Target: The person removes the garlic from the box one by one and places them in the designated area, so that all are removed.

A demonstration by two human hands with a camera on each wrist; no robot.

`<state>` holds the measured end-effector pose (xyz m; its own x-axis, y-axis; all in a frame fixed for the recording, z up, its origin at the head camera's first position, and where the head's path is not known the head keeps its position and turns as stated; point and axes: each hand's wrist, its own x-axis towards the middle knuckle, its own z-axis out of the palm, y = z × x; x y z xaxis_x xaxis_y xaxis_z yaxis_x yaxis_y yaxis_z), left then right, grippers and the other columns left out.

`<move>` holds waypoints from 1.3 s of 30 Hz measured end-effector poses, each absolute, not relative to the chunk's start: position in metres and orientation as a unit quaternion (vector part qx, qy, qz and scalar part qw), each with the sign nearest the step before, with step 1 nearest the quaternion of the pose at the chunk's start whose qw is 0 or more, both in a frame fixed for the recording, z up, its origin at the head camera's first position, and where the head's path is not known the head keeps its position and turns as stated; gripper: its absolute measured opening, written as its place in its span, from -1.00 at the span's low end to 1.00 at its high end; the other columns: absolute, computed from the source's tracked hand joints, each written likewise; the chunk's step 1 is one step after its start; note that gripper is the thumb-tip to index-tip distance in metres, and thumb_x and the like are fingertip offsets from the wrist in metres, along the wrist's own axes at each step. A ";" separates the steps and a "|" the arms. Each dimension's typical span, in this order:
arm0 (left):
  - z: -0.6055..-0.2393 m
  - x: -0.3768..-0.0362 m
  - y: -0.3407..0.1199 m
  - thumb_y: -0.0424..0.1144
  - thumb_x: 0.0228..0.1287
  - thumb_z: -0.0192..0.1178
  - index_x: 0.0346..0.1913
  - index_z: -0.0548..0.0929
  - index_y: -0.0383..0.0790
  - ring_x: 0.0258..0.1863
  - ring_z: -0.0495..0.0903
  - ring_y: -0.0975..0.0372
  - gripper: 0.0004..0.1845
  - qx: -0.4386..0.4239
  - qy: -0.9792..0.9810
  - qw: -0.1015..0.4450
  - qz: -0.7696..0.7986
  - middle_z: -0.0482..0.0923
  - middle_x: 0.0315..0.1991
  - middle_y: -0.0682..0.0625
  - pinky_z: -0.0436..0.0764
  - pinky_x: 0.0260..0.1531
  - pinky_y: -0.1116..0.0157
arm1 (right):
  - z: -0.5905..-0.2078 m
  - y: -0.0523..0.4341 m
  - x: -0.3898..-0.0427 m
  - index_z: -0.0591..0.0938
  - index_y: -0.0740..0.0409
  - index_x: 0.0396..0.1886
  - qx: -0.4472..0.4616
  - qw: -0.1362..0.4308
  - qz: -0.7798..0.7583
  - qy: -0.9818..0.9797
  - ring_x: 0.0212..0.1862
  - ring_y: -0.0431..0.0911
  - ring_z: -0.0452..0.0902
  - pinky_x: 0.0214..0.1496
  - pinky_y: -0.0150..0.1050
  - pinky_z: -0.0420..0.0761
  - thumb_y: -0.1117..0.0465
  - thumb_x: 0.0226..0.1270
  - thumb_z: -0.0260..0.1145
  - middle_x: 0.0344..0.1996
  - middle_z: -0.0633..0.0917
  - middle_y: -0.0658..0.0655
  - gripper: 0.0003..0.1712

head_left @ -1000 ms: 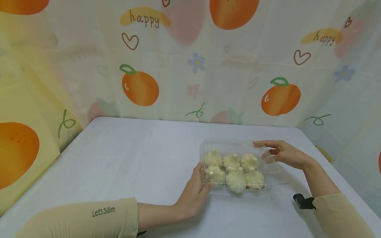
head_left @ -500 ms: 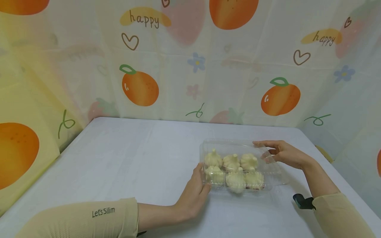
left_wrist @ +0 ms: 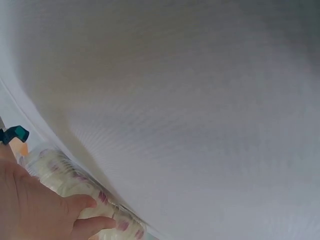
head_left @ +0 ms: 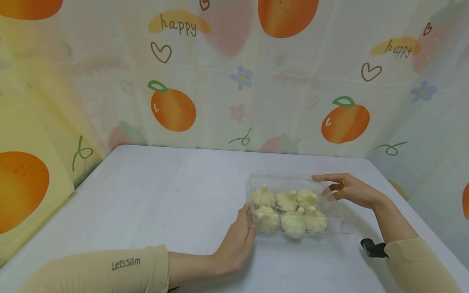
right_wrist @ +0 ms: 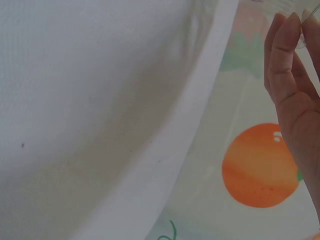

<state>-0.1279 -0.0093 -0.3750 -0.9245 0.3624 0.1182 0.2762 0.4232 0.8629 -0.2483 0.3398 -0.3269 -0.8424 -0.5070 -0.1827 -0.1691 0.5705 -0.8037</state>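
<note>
My left hand (head_left: 238, 240) grips the near left end of the box (head_left: 331, 228), thumb on the top edge and fingers curled against the side wall. From my left wrist I see those fingers (left_wrist: 85, 202) wrapped on the clear plastic, with pale garlic behind it. My right hand (head_left: 348, 189) is at the far right corner of the box, fingers stretched along the lid's rim and the thumb tucked under, pinching the thin plastic edge. From my right wrist the fingertips (right_wrist: 290, 30) press together on a sliver of clear plastic at the top of the picture.

The box sits on the table (head_left: 154, 195), right of the middle and nearer the back than the front edge. It is a clear clamshell, long side running left to right. Inside lie six garlic bulbs (head_left: 287, 211) in two rows of three, touching one another. I cannot tell whether the lid is fully shut.

Both my sleeves (head_left: 110, 268) are beige; the left one carries small dark lettering. A small dark clip (head_left: 373, 248) sits by my right wrist. A curtain (head_left: 172, 106) printed with oranges, hearts and flowers hangs behind the table and wraps both sides.
</note>
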 end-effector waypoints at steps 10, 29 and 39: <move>-0.373 -0.127 -0.010 -0.29 0.44 -0.30 0.42 -0.28 -0.47 0.49 -0.17 -0.04 -0.36 0.188 0.857 0.039 0.479 -0.28 0.47 -0.35 -0.04 0.44 -0.03 | -0.325 0.338 -0.246 0.27 0.04 0.38 -0.196 0.205 -0.427 0.859 0.06 0.11 0.50 -0.02 -0.25 0.58 0.31 0.19 0.26 0.41 0.18 0.24 -0.26; -0.345 -0.150 -0.022 -0.07 0.48 -0.24 0.43 0.00 -0.31 0.51 -0.16 0.10 -0.40 0.235 0.880 -0.054 0.410 -0.23 0.52 -0.09 0.03 0.45 0.04 | -0.327 0.339 -0.245 0.22 0.09 0.40 -0.210 0.187 -0.425 0.860 0.13 0.22 0.45 0.02 -0.27 0.59 0.25 0.27 0.21 0.39 0.20 0.28 -0.30; -0.326 -0.188 -0.023 -0.14 0.49 -0.24 0.34 0.19 -0.30 0.39 0.22 0.06 -0.52 0.239 0.847 -0.068 0.470 0.24 0.37 -0.15 0.24 0.38 0.06 | -0.322 0.335 -0.242 0.18 0.13 0.41 -0.171 0.187 -0.429 0.867 0.02 -0.07 0.56 -0.01 -0.29 0.58 0.24 0.18 0.29 0.33 0.32 0.16 -0.19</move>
<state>-0.1885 -0.0226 -0.3261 -0.8767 0.3408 0.3396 0.4685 0.4442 0.7637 -0.2420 0.3346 -0.3221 -0.8715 -0.4570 -0.1778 -0.1356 0.5730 -0.8083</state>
